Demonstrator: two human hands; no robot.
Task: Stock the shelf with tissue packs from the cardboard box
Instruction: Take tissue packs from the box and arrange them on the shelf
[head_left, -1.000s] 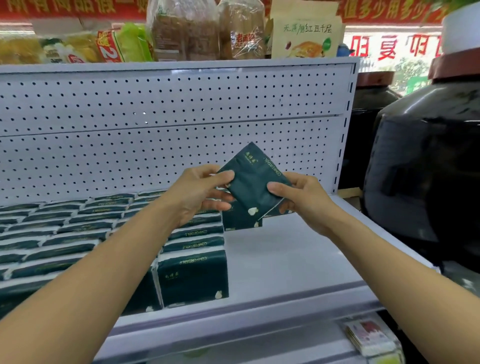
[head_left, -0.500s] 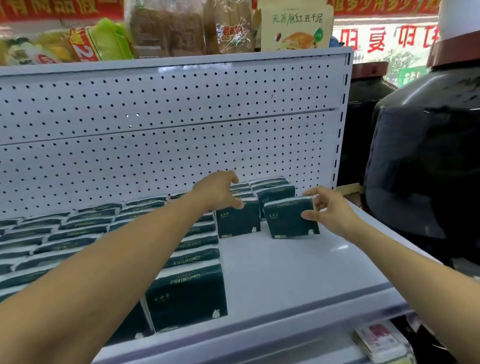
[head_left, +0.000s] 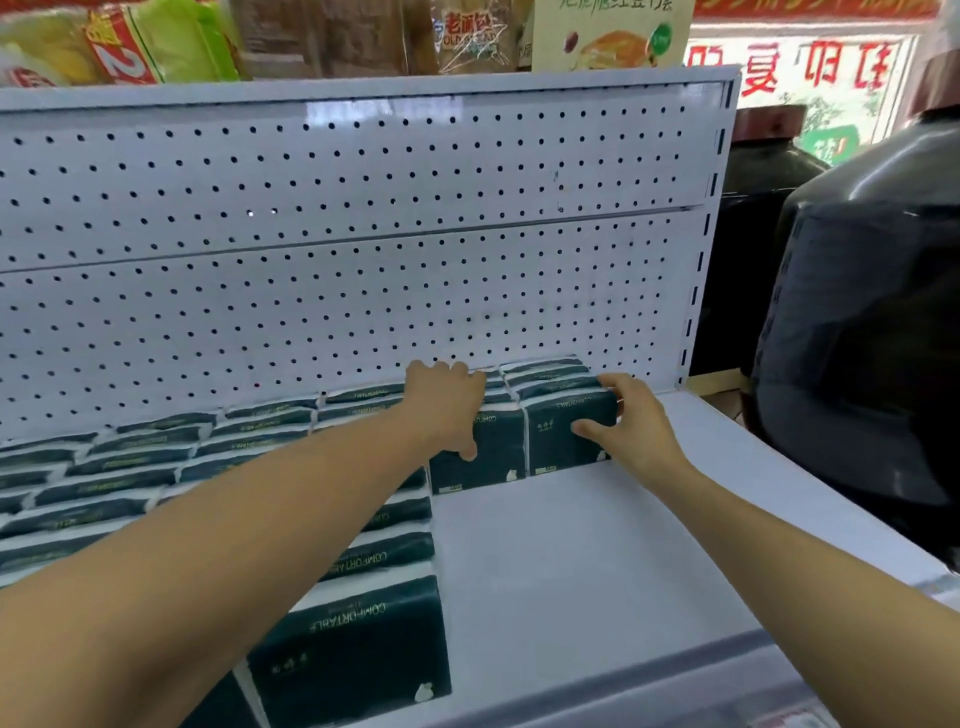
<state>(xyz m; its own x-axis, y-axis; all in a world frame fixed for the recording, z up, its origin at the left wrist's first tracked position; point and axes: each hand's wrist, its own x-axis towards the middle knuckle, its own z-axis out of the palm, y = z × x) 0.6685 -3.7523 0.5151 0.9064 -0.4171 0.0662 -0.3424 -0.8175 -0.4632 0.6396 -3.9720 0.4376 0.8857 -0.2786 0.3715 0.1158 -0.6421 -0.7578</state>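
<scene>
At the back right of the white shelf, against the pegboard panel: two short rows of dark green tissue packs standing on edge, printed faces toward the aisle, long axes running left to right along the shelf. Left hand draped over the top of the left row, fingers curled over the packs, thumb down on the front face. Right hand gripping the front pack of the right row, thumb on the face, fingers hooked over its top right corner. Best done by pressing both rows back squarely until snug to the panel, keeping faces flush and tops level, then releasing without dragging a pack forward. Further left, full rows reaching the front edge. Cardboard box not in view.
</scene>
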